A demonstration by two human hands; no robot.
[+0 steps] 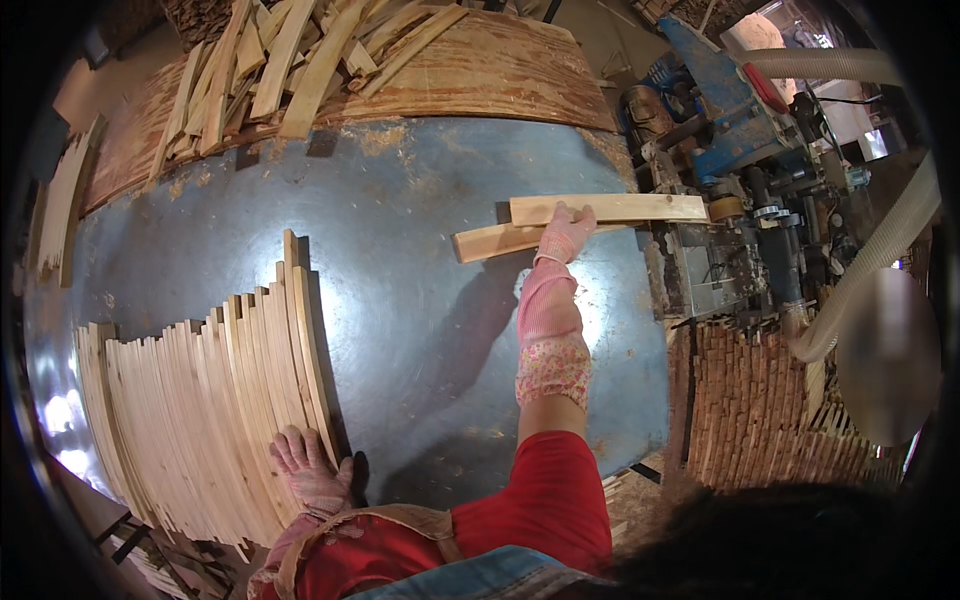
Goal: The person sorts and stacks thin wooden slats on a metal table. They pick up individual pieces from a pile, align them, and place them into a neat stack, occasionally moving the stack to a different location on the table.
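My right hand, in a pink glove, reaches forward with its fingers closed on the near edge of a pale wooden strip. That strip's right end meets the machine. Partly beneath it lies a second wooden strip, angled, with its left end jutting out. My left hand, gloved too, rests flat with spread fingers on the right part of a row of wooden strips. Those strips lie side by side on the metal table, their far ends uneven.
Loose wood pieces are heaped on a plywood sheet at the far side. A ribbed hose curves down at the right. Below the machine, many wood pieces are stacked. More strips stand at the far left.
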